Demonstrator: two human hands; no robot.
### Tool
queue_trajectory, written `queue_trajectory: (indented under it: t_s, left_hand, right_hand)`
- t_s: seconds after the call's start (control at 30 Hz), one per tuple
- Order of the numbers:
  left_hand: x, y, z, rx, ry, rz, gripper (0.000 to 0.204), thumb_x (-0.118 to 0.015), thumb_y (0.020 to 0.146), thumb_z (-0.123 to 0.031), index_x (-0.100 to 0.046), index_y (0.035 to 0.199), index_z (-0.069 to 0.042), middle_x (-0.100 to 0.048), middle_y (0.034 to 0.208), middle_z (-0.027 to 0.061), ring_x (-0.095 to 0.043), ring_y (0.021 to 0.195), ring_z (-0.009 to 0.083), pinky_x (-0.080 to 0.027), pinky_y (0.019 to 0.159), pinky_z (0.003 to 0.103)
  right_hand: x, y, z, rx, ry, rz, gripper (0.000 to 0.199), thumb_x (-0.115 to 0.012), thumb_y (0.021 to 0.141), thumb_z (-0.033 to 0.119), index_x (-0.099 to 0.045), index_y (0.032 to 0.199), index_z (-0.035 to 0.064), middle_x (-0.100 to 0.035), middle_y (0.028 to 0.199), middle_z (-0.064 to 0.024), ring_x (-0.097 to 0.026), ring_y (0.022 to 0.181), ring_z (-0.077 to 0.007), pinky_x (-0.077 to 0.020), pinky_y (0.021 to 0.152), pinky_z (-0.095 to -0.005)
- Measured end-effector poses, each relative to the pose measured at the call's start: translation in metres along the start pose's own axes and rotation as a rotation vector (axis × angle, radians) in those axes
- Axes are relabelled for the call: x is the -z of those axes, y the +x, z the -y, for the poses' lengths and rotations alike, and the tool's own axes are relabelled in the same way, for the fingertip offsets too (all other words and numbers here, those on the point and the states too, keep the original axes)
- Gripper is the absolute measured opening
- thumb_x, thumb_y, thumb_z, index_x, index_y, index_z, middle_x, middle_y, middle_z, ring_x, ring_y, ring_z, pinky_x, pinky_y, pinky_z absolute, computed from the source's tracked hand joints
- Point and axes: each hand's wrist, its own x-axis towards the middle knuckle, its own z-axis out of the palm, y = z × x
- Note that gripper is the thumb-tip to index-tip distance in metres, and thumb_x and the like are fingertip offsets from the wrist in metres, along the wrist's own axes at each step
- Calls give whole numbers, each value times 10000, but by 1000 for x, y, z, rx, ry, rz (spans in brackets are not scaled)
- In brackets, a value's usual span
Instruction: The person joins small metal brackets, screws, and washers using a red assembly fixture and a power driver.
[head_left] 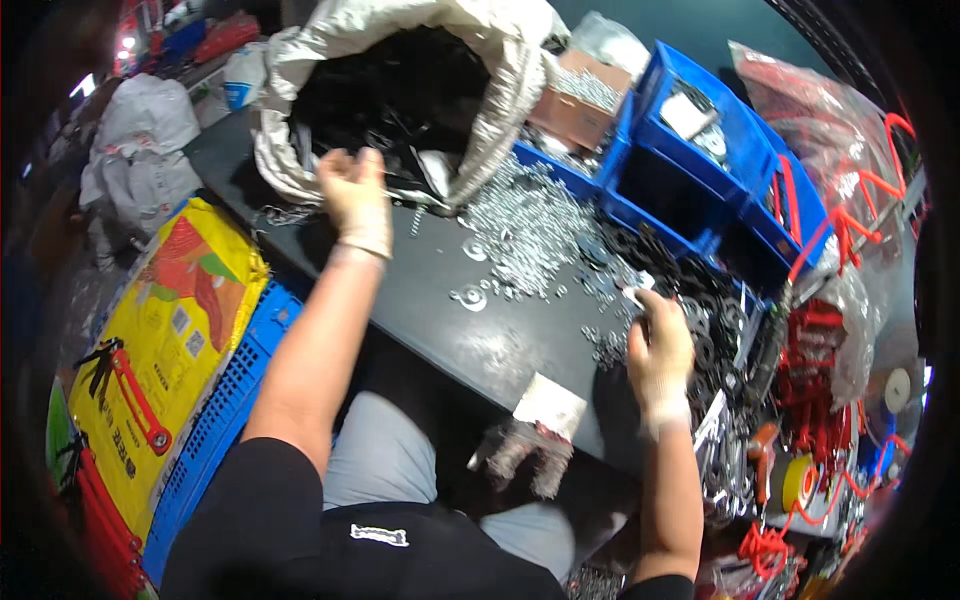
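— Biggest thing on the black table (pixel 440 290)?
— Silver sack (pixel 400 90), mouth gaping toward the seat, full of dark parts (pixel 390 80). Right of the sack: blue bins (pixel 700 170). Below the sack, off the table edge: yellow bag (pixel 160 330) lying on a blue crate (pixel 230 400).
— Between sack and bins?
— Heap of silver washers (pixel 530 235), spilling from the sack's mouth toward the near right.
— And the hands?
— Left hand (pixel 355 200) right at the sack's lip, fingers curled together; whether closed on a thin dark piece, cannot tell. Dark parts just beyond those fingertips, deeper in the sack, so nearer the left hand by far.
— Long axis of that piece?
— Too blurred to say.
— Right hand (pixel 658 350)?
— Well right of the sack, past the washers, fingers pinched on a small pale bit (pixel 634 295).
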Motion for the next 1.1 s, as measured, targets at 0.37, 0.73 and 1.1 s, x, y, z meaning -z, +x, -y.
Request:
queue_trajectory:
  t_s: [0.37,0.73,1.1]
  left_hand:
    - [-48,34,-12,-509,1175,340,508,-692,713,-176,-565,1205,-178,-385,1365,175,-440,1220,370,-373,1030,439]
    - [-43,47,-96,-737,1094,863,283,-668,816,-334,-668,869,-57,-557,1037,84,-529,950,246,-418,835,323]
    - [8,-170,-131,622,-369,1057,467,-573,938,-141,-377,1360,-105,-560,1107,75,-589,793,120,-533,680,282]
  right_hand:
    - [160,-42,162,191,-124,614,188,-634,743,196,-504,719,64,-496,648,-60,-549,605,-204,-419,574,-328]
    - [19,-84,77,-296,785,-101,228,-604,784,-2,-661,1005,-5,-643,1029,-137,-625,886,-203,-502,778,-297]
    - [10,-48,126,-485,1389,-298,207,-647,899,126,-614,1051,-9,-616,772,-60,-604,642,-142,-516,582,-280]
